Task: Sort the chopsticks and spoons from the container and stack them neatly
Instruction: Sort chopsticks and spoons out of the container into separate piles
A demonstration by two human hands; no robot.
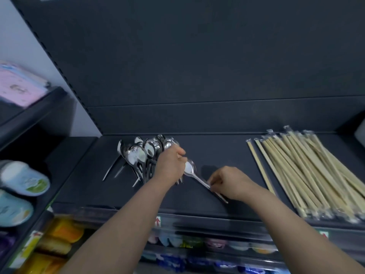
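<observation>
Dark matte shelf [221, 151] as the work surface. Heaped at back-left: shiny steel spoons [138, 153], bowls up and overlapping, handles fanned toward the front. Over on the right, pale bamboo chopsticks [308, 175] in clear sleeves, laid roughly parallel. Left hand [170, 167] curled over the heap's right edge, looks like gripping a few handles, kinda blurry though. Right hand [231, 181] pinching the handle of one loose spoon [190, 168], bowl end right up against the left hand.

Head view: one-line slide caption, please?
The right hand pinches a single spoon by its handle beside the left hand gripping the spoon pile; wrapped chopsticks lie right on the dark shelf.
</observation>
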